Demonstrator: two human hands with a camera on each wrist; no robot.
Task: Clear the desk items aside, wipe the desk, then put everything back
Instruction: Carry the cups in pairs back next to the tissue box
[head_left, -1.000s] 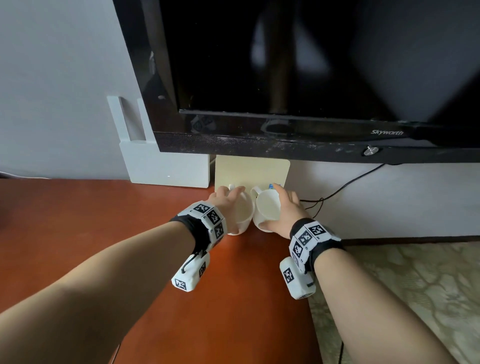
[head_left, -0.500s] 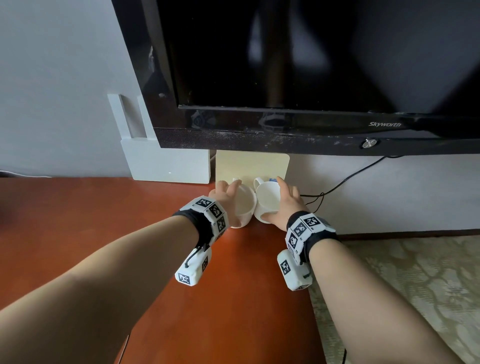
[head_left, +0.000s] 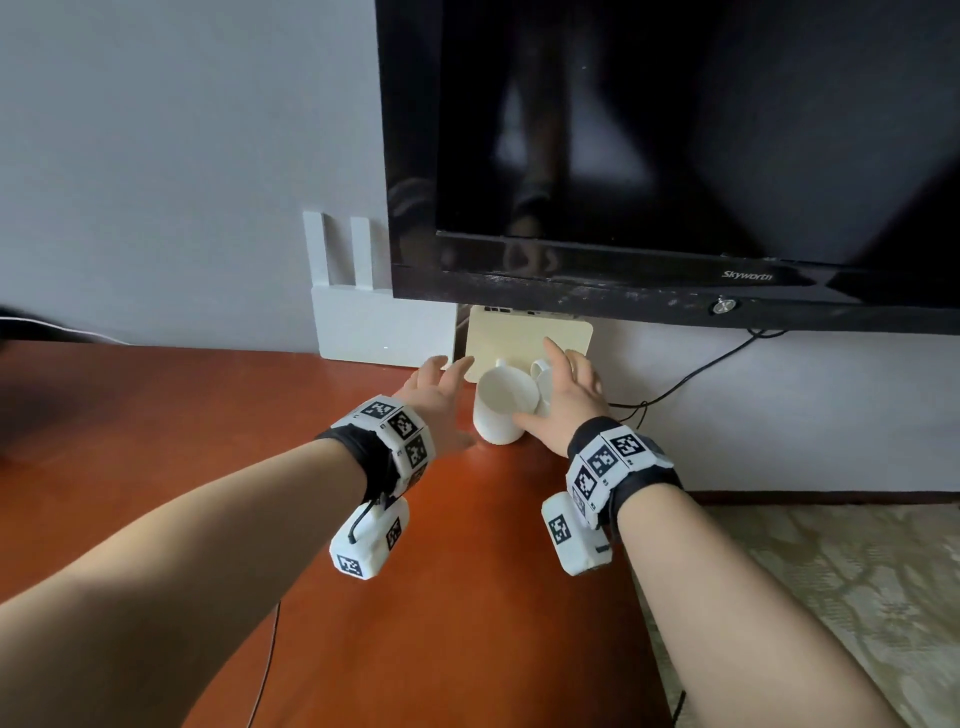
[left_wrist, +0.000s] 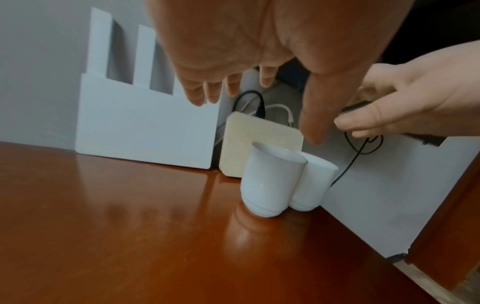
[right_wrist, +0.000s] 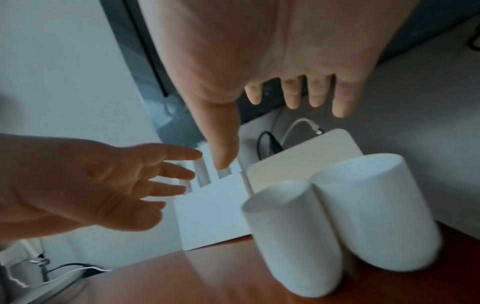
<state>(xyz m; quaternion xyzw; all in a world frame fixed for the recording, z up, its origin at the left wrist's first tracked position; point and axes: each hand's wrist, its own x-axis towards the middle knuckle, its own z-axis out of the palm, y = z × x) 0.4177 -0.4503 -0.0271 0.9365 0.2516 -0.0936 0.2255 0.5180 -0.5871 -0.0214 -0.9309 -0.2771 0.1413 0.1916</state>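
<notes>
Two white mugs stand side by side, touching, near the desk's back right corner: the left mug (head_left: 498, 410) (left_wrist: 270, 185) (right_wrist: 291, 236) and the right mug (head_left: 540, 382) (left_wrist: 314, 181) (right_wrist: 371, 216), which my right hand partly hides in the head view. My left hand (head_left: 436, 395) (left_wrist: 259, 61) hovers just left of the mugs, fingers spread, holding nothing. My right hand (head_left: 569, 395) (right_wrist: 259, 61) hangs over and to the right of them, fingers straight, also holding nothing. The wrist views show a gap between each hand and the mugs.
The reddish-brown desk (head_left: 208, 441) ends just right of the mugs, with patterned floor (head_left: 857, 571) beyond. Behind the mugs a cream box (head_left: 524, 338) and a white router (head_left: 374, 327) lean at the wall. A black TV (head_left: 675, 156) hangs low overhead. A black cable (head_left: 691, 374) runs right.
Each hand was gripping one mug; both have let go and spread open, the left drawing away to the left. The mugs now stand on the desk by themselves.
</notes>
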